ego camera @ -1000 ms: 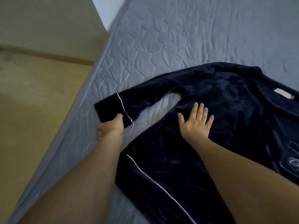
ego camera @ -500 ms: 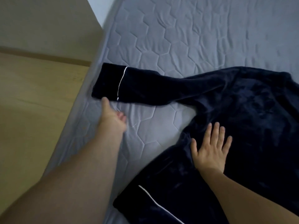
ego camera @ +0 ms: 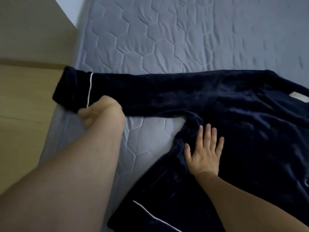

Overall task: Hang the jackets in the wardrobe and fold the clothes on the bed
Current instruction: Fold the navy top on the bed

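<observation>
Head view: a navy top (ego camera: 225, 106) with white piping lies spread on the grey quilted bed (ego camera: 167, 39), its sleeve (ego camera: 133, 92) stretched out to the bed's left edge, cuff just over it. The left hand (ego camera: 98, 111) grips the sleeve near the cuff, fingers curled under the cloth. The right hand (ego camera: 204, 152) lies flat on the top's body, fingers straight and spread. A white label (ego camera: 299, 96) shows at the collar.

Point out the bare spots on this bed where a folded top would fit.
Largest bare stretch: the quilted mattress beyond the outstretched sleeve. A smaller wedge lies between the sleeve, left hand and right hand. Crowded: the near right, covered by the navy top.
</observation>
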Tool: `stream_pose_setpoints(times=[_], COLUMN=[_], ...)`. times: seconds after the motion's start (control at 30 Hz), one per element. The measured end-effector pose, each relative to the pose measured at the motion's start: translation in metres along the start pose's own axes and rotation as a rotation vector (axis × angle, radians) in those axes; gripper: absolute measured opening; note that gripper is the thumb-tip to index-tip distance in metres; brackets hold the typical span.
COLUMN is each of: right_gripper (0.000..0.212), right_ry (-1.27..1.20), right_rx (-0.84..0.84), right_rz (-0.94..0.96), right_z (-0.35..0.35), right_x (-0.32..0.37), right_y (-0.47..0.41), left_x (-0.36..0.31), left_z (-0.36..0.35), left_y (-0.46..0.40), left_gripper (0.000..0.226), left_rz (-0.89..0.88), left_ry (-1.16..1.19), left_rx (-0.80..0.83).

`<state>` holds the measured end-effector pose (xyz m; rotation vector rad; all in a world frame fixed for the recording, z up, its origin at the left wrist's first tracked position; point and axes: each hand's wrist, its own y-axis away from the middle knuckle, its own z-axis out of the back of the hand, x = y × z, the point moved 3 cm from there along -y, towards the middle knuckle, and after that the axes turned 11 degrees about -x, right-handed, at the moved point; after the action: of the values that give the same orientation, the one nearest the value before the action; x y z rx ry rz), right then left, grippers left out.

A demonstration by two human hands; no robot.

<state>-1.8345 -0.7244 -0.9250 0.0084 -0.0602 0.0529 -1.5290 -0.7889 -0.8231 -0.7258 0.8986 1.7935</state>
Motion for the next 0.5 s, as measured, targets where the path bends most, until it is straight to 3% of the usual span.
stream_pose_setpoints(times=[0.03, 0.07, 0.1, 0.13, 0.17, 0.2, 0.27, 0.33, 0.4, 0.5], right_gripper=[0.079, 0.078, 0.078, 0.077, 0.076, 0.075, 0.072, 0.068, 0.063, 0.059], right_ry=[0.003, 0.005, 0.007, 0.007, 0.004, -0.001, -0.014, -0.035, -0.058, -0.059], right_rx=[0.008, 0.011, 0.009, 0.013, 0.020, 0.020, -0.001, -0.041, -0.085, -0.133], right_rz=[0.003, 0.008, 0.014, 0.018, 0.021, 0.024, 0.044, 0.099, 0.195, 0.297], right_z=[0.000, 0.000, 0.000, -0.001, -0.001, -0.002, -0.002, -0.001, 0.000, -0.003], right_x=[0.000, 0.001, 0.000, 0.000, 0.000, 0.000, -0.001, -0.001, 0.000, 0.000], right_y=[0.000, 0.000, 0.000, -0.001, -0.001, -0.001, 0.000, 0.001, 0.002, 0.003], left_x=[-0.001, 0.001, 0.005, 0.007, 0.007, 0.008, 0.010, 0.022, 0.035, 0.033], left_z=[0.006, 0.008, 0.001, -0.011, -0.028, -0.045, -0.072, -0.083, -0.083, -0.087], left_y=[0.009, 0.027, 0.047, 0.066, 0.078, 0.084, 0.090, 0.100, 0.107, 0.103], left_gripper=[0.066, 0.064, 0.063, 0.062, 0.061, 0.060, 0.065, 0.075, 0.080, 0.072], left_rz=[-0.376, -0.820, -1.192, -1.416, -1.502, -1.478, -1.387, -1.503, -1.630, -1.634], left_ry=[-0.165, -0.282, -0.341, -0.360, -0.425, -0.559, -0.838, -1.078, -1.067, -0.958], left_rx=[-0.062, -0.010, 0.139, 0.310, 0.460, 0.583, 0.696, 0.805, 0.884, 0.807])
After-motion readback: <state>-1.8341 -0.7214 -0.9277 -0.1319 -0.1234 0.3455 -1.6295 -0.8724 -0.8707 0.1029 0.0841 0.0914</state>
